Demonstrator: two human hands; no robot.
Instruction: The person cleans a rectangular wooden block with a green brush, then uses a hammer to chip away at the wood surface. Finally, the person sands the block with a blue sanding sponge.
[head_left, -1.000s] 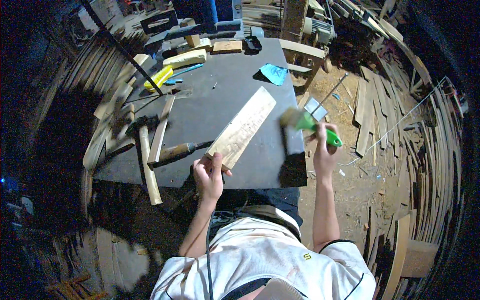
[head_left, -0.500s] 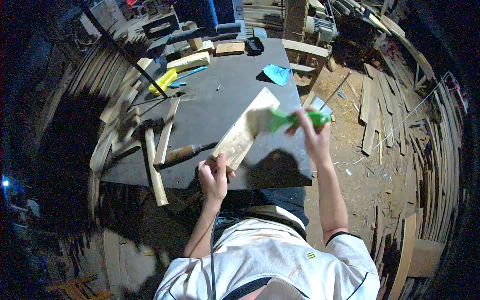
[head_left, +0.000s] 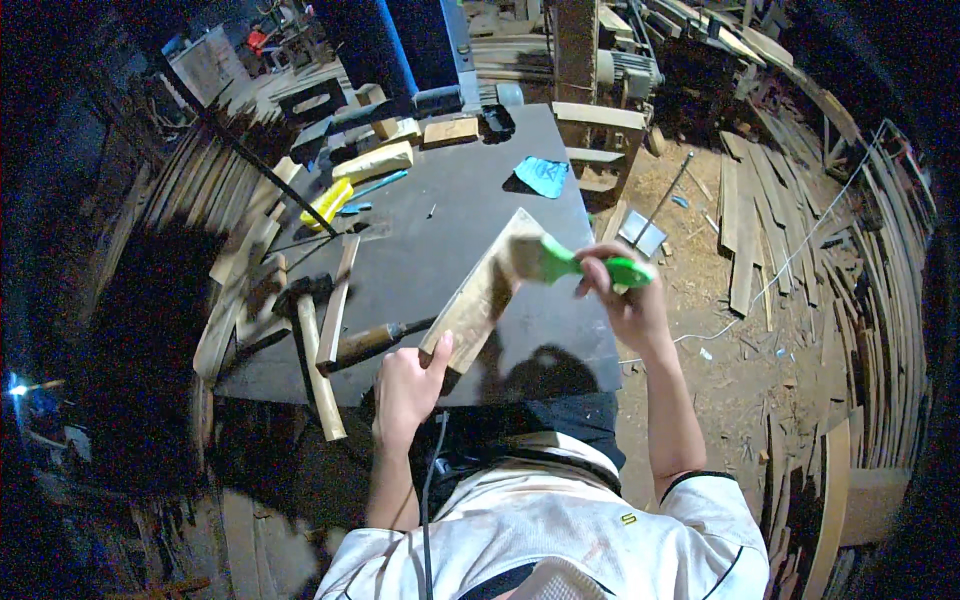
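Note:
My left hand (head_left: 408,390) grips the near end of a pale wooden board (head_left: 470,305), which slants up and right over the dark table (head_left: 450,220). My right hand (head_left: 628,300) is closed on the green handle of a wide brush (head_left: 555,262), whose blurred bristles are against the board's far part. Left of the board lie a wood-handled tool with a dark metal shank (head_left: 365,345), a narrow wooden strip (head_left: 342,280) and a hammer (head_left: 320,375) with a pale handle.
Toward the back lie a yellow object (head_left: 325,203), wooden blocks (head_left: 450,133), a blue scrap (head_left: 541,175) and a black tray (head_left: 497,122). A metal rod with a square plate (head_left: 642,234) stands right of the table, near machinery (head_left: 622,70) and stacked planks (head_left: 750,230).
The brush in my right hand has moved leftward from beside the board onto it. The whole scene sits lower in view, and the board with my left hand has shifted with it.

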